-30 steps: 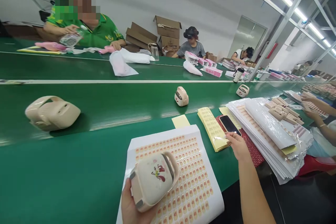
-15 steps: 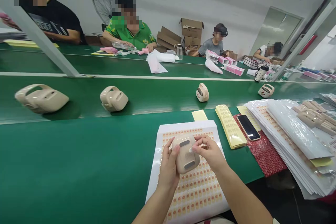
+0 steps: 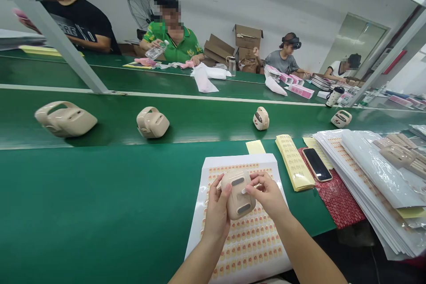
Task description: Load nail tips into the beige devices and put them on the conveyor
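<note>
A rounded beige plastic device [image 3: 237, 202], with two grey strips on the face turned up to me, is held over a sheet of small orange-and-yellow stickers [image 3: 246, 257]. My left hand [image 3: 218, 208] is closed around its left side, thumb on the face. At its right side, my right hand [image 3: 266, 193] has curled fingers by the edge and the thumb tip on the face. A pale spot shows at that thumb tip; I cannot tell whether it is the nail or a small sticker.
Similar beige devices with handles [image 3: 66, 120] stand spaced along the green belt [image 3: 206, 120]. To my right lie a yellow label stack [image 3: 293, 164], a phone [image 3: 317, 165], red wrap [image 3: 339, 204] and a pile of sheets and bags [image 3: 376, 186]. Several people sit across the belt.
My view has shifted slightly; both hands keep nearly the same hold on the device. Across the belt, the person in green has lifted a clear plastic package, and the one in grey has raised a hand.
</note>
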`<state>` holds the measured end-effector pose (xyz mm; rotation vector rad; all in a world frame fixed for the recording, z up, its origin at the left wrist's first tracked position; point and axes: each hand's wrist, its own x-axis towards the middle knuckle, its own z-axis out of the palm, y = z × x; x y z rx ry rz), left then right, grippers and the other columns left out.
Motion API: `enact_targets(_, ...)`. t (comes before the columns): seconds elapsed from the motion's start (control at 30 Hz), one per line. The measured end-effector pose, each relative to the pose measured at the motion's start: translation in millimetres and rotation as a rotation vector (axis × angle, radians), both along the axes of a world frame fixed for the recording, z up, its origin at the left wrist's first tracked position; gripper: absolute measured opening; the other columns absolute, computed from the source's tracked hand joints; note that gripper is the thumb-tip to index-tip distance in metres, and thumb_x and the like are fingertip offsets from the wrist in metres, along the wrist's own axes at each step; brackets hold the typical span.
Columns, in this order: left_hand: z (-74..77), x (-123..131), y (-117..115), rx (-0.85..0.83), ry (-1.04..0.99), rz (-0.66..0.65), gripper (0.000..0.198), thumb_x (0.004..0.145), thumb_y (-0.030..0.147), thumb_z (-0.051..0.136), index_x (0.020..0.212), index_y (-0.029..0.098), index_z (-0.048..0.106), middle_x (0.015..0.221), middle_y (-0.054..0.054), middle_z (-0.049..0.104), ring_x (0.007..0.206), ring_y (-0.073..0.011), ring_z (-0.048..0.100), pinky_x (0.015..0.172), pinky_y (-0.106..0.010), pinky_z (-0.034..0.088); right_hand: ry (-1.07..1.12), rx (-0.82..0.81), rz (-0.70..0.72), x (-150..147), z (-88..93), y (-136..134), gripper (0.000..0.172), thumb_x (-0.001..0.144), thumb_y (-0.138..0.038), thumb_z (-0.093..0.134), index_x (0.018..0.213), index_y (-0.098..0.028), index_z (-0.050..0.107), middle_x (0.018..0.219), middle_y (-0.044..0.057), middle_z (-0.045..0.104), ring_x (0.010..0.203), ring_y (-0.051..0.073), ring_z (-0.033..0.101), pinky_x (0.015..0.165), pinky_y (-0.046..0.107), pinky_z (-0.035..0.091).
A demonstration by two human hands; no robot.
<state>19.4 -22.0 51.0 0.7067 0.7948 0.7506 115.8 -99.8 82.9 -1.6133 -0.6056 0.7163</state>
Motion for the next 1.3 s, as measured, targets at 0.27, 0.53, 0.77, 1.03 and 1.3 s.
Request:
enact_targets(0.27,7.4,1,-2,-0.019,-0.010,0.018,0.069,0.051,0.053,0.077,0.110,0.027,0.050,0.094,-0.001,0.055,0.081,-0.0179,0.058,0.068,-0.029,0.050,-0.268,0.092,-0.084,-10,-6.5,0,0.017,0.069,-0.035,0.060,0.067,-0.018,0.062,0.094,0.009,0.051,0.098,0.020,0.051,0.072,0.029,0.050)
enact_targets(0.53,4.1,5,-6,-0.050,-0.010,0.106,0.066,0.052,0.051,0.077,0.107,0.027,0.051,0.092,-0.001,0.057,0.076,-0.0158,0.058,0.058,-0.022,0.049,-0.882,0.232,-0.170,-24,-19.3,0,0.013,0.082,-0.025,0.049,0.076,-0.018,0.059,0.092,0.011,0.052,0.084,0.019,0.056,0.070,0.033,0.051)
enact_targets(0.77,10.3,-3,7,-0.359,-0.109,0.073,0.024,0.079,0.037,0.052,0.097,0.025,0.062,0.092,-0.002,0.065,0.089,-0.0198,0.060,0.078,-0.034,0.052,-0.490,0.077,-0.521,48,-12.8,-44,0.021,0.078,-0.037,0.049,0.076,-0.016,0.054,0.096,0.011,0.053,0.093,0.020,0.053,0.075,0.032,0.049)
enact_targets(1.03,-13.7,-30,21,-0.267,-0.259,0.022,0.087,0.023,0.050,0.084,0.105,0.038,0.058,0.117,0.001,0.061,0.128,-0.0363,0.032,0.098,-0.054,0.037,-0.461,-0.402,-0.616,129,-39.9,-91,0.012,0.071,-0.023,0.051,0.065,-0.014,0.055,0.084,0.010,0.052,0.075,0.019,0.053,0.078,0.036,0.045)
enact_targets(1.3,-11.4,-38,26,-0.234,-0.310,0.039,0.061,0.051,0.054,0.073,0.108,0.037,0.058,0.127,0.002,0.054,0.130,-0.0347,0.029,0.093,-0.056,0.041,-0.734,-0.531,-0.529,126,-44.2,-84,0.015,0.075,-0.016,0.051,0.086,-0.011,0.061,0.099,0.016,0.049,0.101,0.028,0.045,0.095,0.045,0.035)
